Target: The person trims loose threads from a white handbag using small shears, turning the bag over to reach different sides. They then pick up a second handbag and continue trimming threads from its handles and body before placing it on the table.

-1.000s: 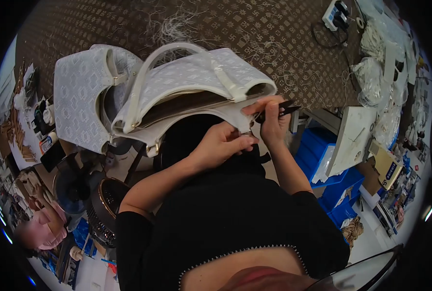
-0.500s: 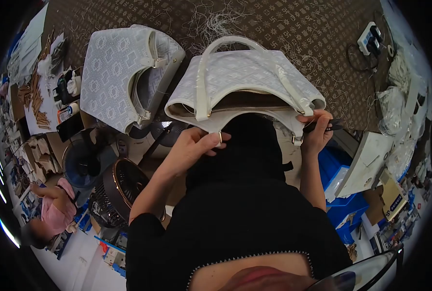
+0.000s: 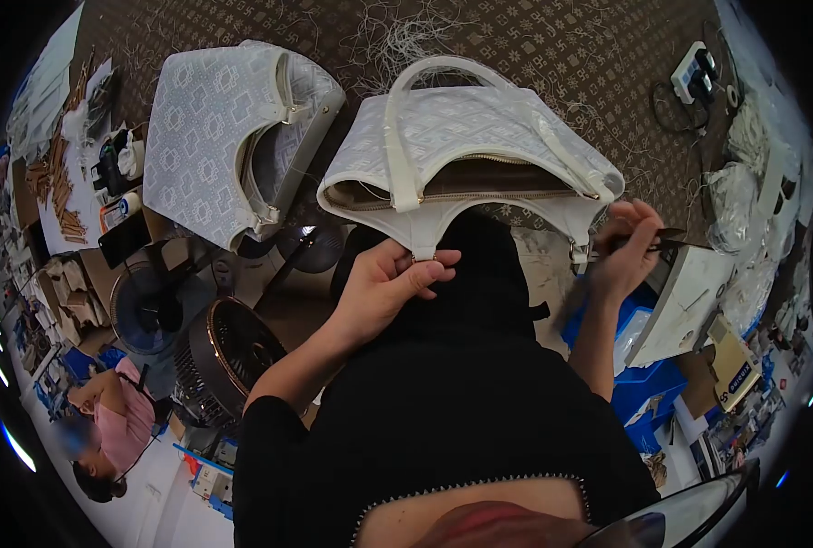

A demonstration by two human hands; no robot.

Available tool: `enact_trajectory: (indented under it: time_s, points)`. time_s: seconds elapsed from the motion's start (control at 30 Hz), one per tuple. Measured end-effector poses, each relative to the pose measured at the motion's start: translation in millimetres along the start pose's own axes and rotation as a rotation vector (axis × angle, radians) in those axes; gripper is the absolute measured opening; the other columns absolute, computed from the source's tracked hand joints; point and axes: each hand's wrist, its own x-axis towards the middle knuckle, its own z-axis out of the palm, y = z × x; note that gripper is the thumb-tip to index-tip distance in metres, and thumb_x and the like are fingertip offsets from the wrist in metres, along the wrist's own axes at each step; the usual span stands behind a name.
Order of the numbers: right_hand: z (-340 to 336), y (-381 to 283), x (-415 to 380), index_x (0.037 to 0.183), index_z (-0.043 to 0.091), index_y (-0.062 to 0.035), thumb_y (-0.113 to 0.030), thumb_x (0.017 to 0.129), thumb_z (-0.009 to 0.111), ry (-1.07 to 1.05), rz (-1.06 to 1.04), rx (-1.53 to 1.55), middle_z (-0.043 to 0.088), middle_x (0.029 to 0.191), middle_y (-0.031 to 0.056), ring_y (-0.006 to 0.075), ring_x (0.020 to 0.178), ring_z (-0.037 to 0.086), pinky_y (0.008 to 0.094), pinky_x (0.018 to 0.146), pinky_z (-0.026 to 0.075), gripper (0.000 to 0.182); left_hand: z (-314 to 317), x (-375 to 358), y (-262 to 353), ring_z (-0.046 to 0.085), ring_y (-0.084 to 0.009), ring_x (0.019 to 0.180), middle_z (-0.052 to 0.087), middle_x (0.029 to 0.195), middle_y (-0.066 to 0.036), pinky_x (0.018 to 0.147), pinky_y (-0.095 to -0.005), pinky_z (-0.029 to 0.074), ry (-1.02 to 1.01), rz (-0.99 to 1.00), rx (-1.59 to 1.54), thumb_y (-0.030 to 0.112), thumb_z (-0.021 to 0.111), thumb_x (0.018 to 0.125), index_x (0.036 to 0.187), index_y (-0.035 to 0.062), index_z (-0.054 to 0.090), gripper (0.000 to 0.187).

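Head view: white handbag (image 3: 479,146) overhangs the desk (image 3: 552,55) near edge. Left hand (image 3: 390,285) pinches its strap ring shut between thumb and fingers. Right hand (image 3: 627,248) closed around dark snips (image 3: 666,239) (blades blurred), beside the bag's right end.

White patterned handbags on a brown patterned tablecloth.
Both the near handbag (image 3: 479,137) and second handbag (image 3: 210,137) show white diamond weave; tablecloth (image 3: 552,55) brown with tan motifs.
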Motion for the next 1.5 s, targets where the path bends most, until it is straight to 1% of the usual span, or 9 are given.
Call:
enact_trajectory:
  time_s: [0.17,0.23,0.33,0.47,0.67,0.83,0.97,1.17,1.5]
  points:
    - [-6.9,-68.0,-14.4,0.107,0.044,-0.0050,-0.036,0.094,0.040,-0.443,0.289,0.421,0.048,0.061,0.0027,0.0033,0.041,0.029,0.0181,0.036,0.024,0.034,9.4,-0.1,-6.5,0.061,-0.0134,0.092,0.060,0.110,-0.008,0.071,-0.0239,0.048,-0.008,0.055,-0.018,0.020,0.056,0.089,0.112,0.0003,0.052,0.031]
    - [-2.9,-80.1,-27.3,0.101,0.048,-0.0059,-0.031,0.093,0.042,-0.760,0.521,0.057,0.046,0.058,0.0008,0.0032,0.040,0.029,0.0177,0.037,0.024,0.027,15.5,0.8,-5.3,0.061,-0.0123,0.089,0.061,0.108,-0.007,0.070,-0.0231,0.048,0.017,0.048,-0.026,0.019,0.056,0.089,0.111,0.0002,0.052,0.029]
    - [28.2,-82.2,-35.2,0.090,0.053,-0.0054,-0.029,0.092,0.046,-1.069,0.846,-0.089,0.047,0.059,-0.0022,0.0025,0.047,0.038,0.0166,0.042,0.029,0.025,23.3,2.9,-5.3,0.061,-0.0109,0.088,0.061,0.106,-0.007,0.069,-0.0217,0.048,0.024,0.090,-0.014,0.017,0.056,0.089,0.110,0.0001,0.052,0.028]
    - [44.0,-82.0,-34.5,0.089,0.053,-0.0052,-0.025,0.091,0.049,-1.108,0.861,-0.094,0.049,0.061,-0.0024,0.0017,0.052,0.041,0.0164,0.046,0.031,0.021,24.1,4.7,-7.5,0.060,-0.0116,0.079,0.061,0.097,-0.008,0.068,-0.0229,0.049,-0.012,0.161,0.026,0.017,0.053,0.090,0.109,-0.0010,0.050,0.026]
    - [50.5,-60.2,-15.2,0.088,0.058,-0.0014,-0.019,0.089,0.055,-1.095,0.241,-0.158,0.054,0.067,-0.0011,0.0059,0.063,0.047,0.0204,0.058,0.038,0.018,16.4,-4.9,7.2,0.051,-0.0060,0.063,0.055,0.075,-0.002,0.058,-0.0188,0.043,0.019,0.179,0.217,0.025,0.048,0.092,0.102,-0.0004,0.050,0.027]
    - [63.5,-60.8,-3.3,0.087,0.059,0.0000,-0.020,0.089,0.055,-1.204,0.270,-0.216,0.053,0.067,0.0006,0.0067,0.063,0.047,0.0214,0.059,0.039,0.020,15.6,-15.3,22.3,0.049,-0.0064,0.054,0.051,0.064,-0.001,0.050,-0.0193,0.040,0.022,0.199,0.316,0.019,0.046,0.092,0.092,0.0004,0.050,0.019]
    - [71.0,-56.5,-8.2,0.073,0.055,-0.0002,-0.024,0.089,0.054,-1.157,0.193,-0.242,0.049,0.065,-0.0005,0.0047,0.060,0.042,0.0209,0.053,0.034,0.029,13.3,-22.1,29.9,0.048,-0.0064,0.053,0.051,0.063,0.000,0.050,-0.0196,0.040,-0.005,0.205,0.289,0.020,0.044,0.093,0.092,0.0004,0.050,0.021]
    - [86.4,-56.0,-2.4,0.073,0.060,-0.0014,-0.025,0.083,0.063,-1.151,0.360,-0.273,0.051,0.057,-0.0023,0.0028,0.054,0.042,0.0201,0.048,0.033,0.026,12.0,-25.0,31.0,0.047,-0.0058,0.052,0.051,0.062,-0.001,0.050,-0.0193,0.039,-0.014,0.205,0.295,0.022,0.043,0.094,0.091,0.0002,0.050,0.024]
    - [97.5,-62.4,0.9,0.069,0.063,-0.0021,-0.028,0.079,0.067,-1.210,0.323,-0.388,0.055,0.056,-0.0005,0.0040,0.052,0.047,0.0206,0.047,0.036,0.028,12.5,-26.4,32.8,0.043,-0.0039,0.055,0.051,0.068,0.001,0.052,-0.0166,0.034,-0.050,0.173,0.324,0.026,0.042,0.094,0.092,0.0020,0.050,0.026]
